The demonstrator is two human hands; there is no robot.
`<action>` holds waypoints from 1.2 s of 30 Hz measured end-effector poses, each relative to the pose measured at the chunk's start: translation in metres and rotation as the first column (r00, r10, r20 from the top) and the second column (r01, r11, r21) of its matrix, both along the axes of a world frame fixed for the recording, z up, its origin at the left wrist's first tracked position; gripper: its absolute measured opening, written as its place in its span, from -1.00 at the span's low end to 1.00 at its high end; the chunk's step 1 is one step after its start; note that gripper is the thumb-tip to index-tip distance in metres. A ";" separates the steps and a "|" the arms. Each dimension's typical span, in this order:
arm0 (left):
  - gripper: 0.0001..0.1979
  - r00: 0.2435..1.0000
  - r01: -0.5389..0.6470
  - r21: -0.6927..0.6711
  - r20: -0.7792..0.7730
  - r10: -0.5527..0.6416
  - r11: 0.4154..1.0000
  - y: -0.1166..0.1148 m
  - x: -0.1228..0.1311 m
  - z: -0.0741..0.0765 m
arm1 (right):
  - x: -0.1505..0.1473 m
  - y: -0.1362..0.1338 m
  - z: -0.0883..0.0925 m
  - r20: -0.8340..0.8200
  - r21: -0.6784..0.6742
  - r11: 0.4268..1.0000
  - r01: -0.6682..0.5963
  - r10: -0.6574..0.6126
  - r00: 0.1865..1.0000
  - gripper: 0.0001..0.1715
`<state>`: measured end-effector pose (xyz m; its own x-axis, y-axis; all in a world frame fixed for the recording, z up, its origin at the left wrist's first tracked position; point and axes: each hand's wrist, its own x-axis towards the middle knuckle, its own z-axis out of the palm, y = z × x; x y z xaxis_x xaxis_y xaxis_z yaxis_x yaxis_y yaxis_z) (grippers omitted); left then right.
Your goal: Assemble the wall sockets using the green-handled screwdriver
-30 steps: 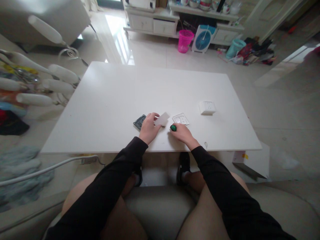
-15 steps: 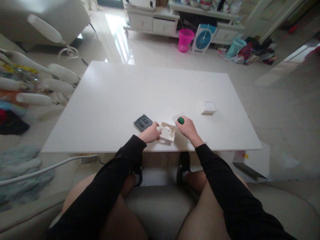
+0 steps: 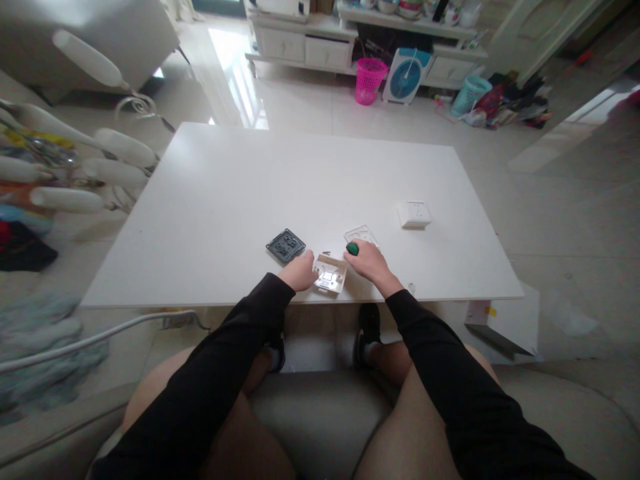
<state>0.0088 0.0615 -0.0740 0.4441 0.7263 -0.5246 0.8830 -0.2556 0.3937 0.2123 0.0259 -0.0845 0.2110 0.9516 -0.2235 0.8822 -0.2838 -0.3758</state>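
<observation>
A white socket back box [image 3: 331,275] lies with its hollow side up near the table's front edge. My left hand [image 3: 299,272] is closed on the box's left wall. In the fist of my right hand [image 3: 369,260], to the right of the box, is a green-handled screwdriver [image 3: 353,249]; its shaft does not show. Just beyond that hand lies a white frame plate [image 3: 361,233], partly covered by it. A dark square socket panel [image 3: 286,246] rests face down left of the box. Small metal pieces, perhaps screws [image 3: 327,253], lie behind the box.
An assembled white socket box [image 3: 415,214] stands farther right on the white table [image 3: 225,193]. A small clear round piece [image 3: 411,288] is near the front edge. Across the floor are a pink basket [image 3: 370,81] and a blue fan [image 3: 406,75].
The box has come down towards the front edge and now sits flatter, its inside facing up. My right hand has moved slightly left and nearer, uncovering more of the frame plate.
</observation>
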 end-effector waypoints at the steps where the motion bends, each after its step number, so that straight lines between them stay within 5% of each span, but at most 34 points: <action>1: -0.73 1.000 0.012 0.006 -0.009 -0.012 1.000 -0.001 0.001 0.001 | -0.001 0.000 0.001 0.004 -0.008 1.000 -0.004 0.004 1.000 -0.78; 19: -0.69 0.994 -0.040 0.082 0.105 0.032 0.996 -0.001 0.005 0.003 | -0.003 -0.001 -0.001 0.003 -0.021 0.999 -0.037 0.037 0.999 -0.79; 30: -0.65 1.000 0.011 0.032 0.013 -0.011 0.999 -0.002 0.003 0.005 | 0.002 -0.001 -0.009 -0.070 -0.033 0.999 0.014 -0.016 0.997 -0.63; 36: -0.61 0.998 0.044 -0.005 -0.050 -0.044 0.999 0.000 0.000 0.008 | 0.004 0.002 -0.018 -0.053 0.026 0.996 -0.081 0.083 0.995 -0.62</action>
<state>0.0085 0.0612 -0.0657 0.4488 0.7047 -0.5495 0.8895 -0.2933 0.3503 0.2159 0.0276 -0.1030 0.1202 0.9704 -0.2095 0.8804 -0.2018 -0.4292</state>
